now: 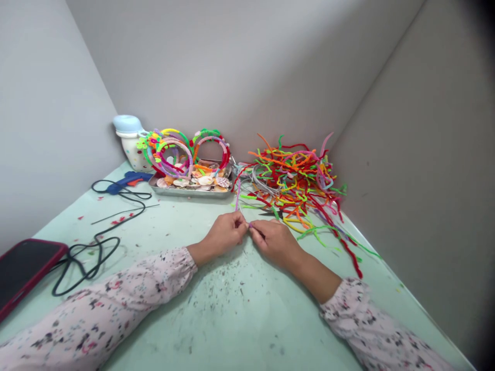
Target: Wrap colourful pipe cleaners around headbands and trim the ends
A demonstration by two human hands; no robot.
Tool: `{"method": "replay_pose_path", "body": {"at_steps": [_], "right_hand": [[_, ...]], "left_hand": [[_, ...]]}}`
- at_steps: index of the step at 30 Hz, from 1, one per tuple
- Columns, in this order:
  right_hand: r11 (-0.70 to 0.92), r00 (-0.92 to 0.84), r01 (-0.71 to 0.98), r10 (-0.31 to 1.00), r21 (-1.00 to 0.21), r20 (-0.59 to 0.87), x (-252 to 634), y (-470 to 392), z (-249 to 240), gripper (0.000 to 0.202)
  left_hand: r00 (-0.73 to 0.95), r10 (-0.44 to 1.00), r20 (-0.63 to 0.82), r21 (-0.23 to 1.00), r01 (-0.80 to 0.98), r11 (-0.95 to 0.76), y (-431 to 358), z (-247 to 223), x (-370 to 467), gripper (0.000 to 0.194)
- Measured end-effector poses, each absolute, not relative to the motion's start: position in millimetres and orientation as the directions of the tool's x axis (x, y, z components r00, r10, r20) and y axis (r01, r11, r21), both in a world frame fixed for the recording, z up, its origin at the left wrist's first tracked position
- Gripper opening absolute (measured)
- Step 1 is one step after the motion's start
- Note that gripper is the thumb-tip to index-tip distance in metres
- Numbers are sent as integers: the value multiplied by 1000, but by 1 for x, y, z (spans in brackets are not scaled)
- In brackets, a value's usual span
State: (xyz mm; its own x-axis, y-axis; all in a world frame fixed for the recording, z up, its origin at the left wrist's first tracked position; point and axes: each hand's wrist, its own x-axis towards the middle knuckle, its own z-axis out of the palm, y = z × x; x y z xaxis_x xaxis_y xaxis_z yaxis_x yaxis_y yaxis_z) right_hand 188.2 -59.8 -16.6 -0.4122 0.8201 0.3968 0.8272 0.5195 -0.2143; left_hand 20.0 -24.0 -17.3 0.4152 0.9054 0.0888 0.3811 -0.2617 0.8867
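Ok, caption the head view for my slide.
Left hand and right hand meet at a purple strand, beyond them a shell tray and heaped pipe cleaners.

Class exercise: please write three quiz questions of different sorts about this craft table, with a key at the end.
1. Multiple choice: what lies in the metal tray beneath the decorated hoops?
a) buttons
b) shells
c) coins
2. True or false: the red-edged phone lies on the person's left side of the table.
3. Fill in the colour: at the pinched fingertips of the left hand and right hand shows a bit of ____ fuzzy strand.

Key: 1 b; 2 true; 3 purple
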Motion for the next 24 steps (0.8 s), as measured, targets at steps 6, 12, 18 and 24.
{"method": "replay_pose_path", "body": {"at_steps": [6,12,18,24], "right_hand": [[509,-400,825,833,-245,383,188,-60,-15,18],[472,-322,788,863,-396,389,188,-59,-14,14],[449,-264,741,879,-499,398,190,-59,-15,17],[473,-289,701,873,-534,394,192,-58,-14,15]], "left_hand": [[422,901,101,876,391,-281,-23,-19,20,16],[432,891,139,907,306,-290,-26,-16,20,17],[438,884,164,923,247,-294,-25,-18,21,16],[445,879,169,948,171,-268,-24,-20,22,18]]}}
